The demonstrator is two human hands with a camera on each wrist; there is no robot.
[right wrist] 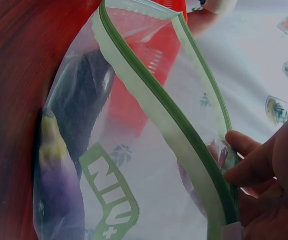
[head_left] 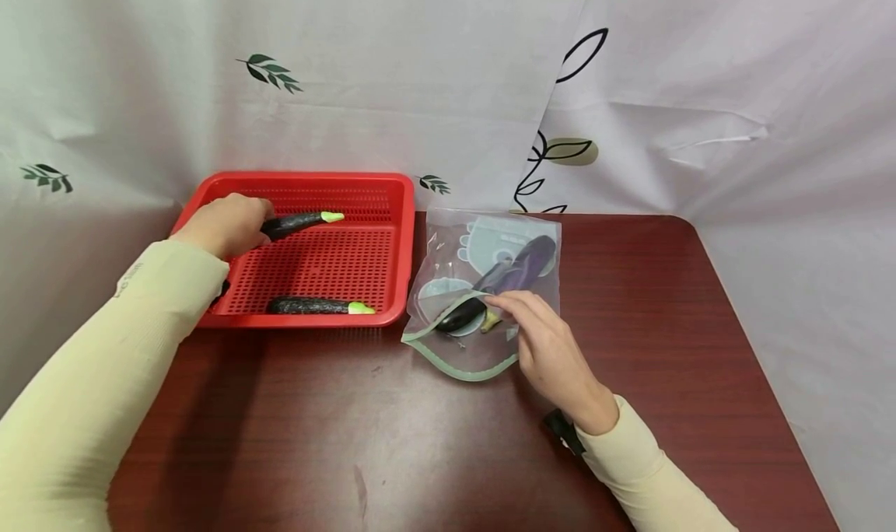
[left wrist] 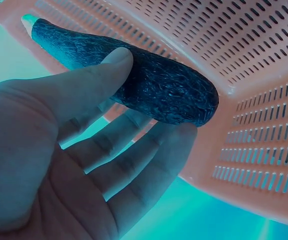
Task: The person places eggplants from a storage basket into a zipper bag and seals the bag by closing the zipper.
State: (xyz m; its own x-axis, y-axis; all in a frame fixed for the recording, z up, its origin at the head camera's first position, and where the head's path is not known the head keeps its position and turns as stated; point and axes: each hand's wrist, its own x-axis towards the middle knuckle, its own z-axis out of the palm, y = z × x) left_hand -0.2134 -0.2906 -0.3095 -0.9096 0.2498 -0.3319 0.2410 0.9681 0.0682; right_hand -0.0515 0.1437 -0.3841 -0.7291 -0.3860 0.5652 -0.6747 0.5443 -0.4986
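Note:
My left hand (head_left: pixel 227 225) holds a dark zucchini (head_left: pixel 297 222) with a pale green end above the red basket (head_left: pixel 408 244). In the left wrist view the thumb lies across the wrinkled skin of the zucchini (left wrist: pixel 159 90), with fingertips beneath it. A second zucchini (head_left: pixel 311 306) lies along the basket's near side. My right hand (head_left: pixel 556 353) pinches the green zip edge of a clear zip bag (head_left: pixel 437 244), whose mouth gapes toward me. Inside the bag lie a purple eggplant (right wrist: pixel 63 192) with a yellowish stem and a dark, elongated vegetable (right wrist: pixel 81 90).
A dark item (head_left: pixel 220 292), mostly hidden by my left sleeve, sits in the basket's near left corner. Basket and bag rest on a reddish-brown table (head_left: pixel 392 439). Leaf-printed white cloth (head_left: pixel 350 73) hangs behind the table.

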